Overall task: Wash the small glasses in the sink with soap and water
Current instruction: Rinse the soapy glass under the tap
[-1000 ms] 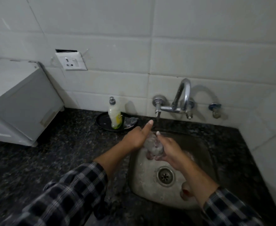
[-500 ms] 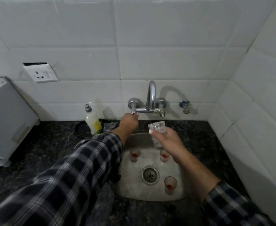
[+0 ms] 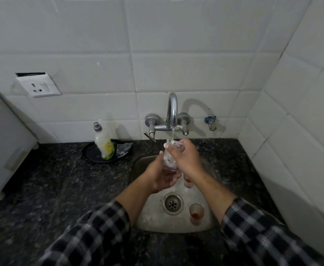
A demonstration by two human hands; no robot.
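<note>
Holding a small clear glass (image 3: pixel 169 158) under the tap's (image 3: pixel 171 112) running stream, my right hand (image 3: pixel 184 156) wraps its rim, my left hand (image 3: pixel 161 174) cups its base, above the sink (image 3: pixel 151 217) with two red-stained glasses (image 3: pixel 196 214).

Black-white plaid sleeves (image 3: pixel 92 233), speckled black counter (image 3: pixel 52 189).

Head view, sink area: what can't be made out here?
- Clear small glass under the tap: mostly covered by both hands; soap residue unreadable.
- Red-stained glass behind the right hand: only partly visible.
- Left hand grip: fingers hidden behind the glass.
- White appliance: cut off by the left edge.
</note>
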